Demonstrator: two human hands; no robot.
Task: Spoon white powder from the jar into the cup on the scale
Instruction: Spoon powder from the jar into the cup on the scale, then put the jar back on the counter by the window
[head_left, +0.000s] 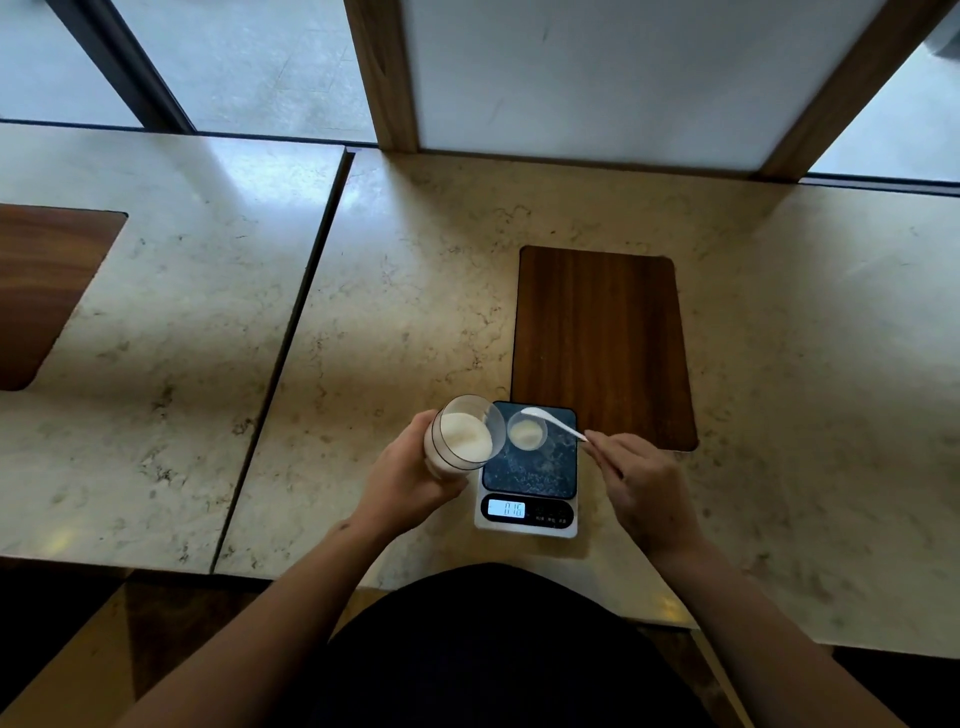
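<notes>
My left hand (410, 480) grips a clear jar (464, 435) of white powder, tilted with its mouth toward the scale. A small clear cup (527, 432) with a little white powder in it stands on the far left part of the scale's dark platform (535, 467). My right hand (641, 480) pinches the handle of a small white spoon (550, 421). The spoon's bowl hovers over the cup's far rim. The scale's lit display (506, 508) shows digits that I cannot read surely.
The scale sits on a marble counter (415, 291) near its front edge. A dark wooden inset panel (602, 343) lies just behind and right of the scale. A seam divides this counter from another slab on the left with its own wooden inset (47, 286).
</notes>
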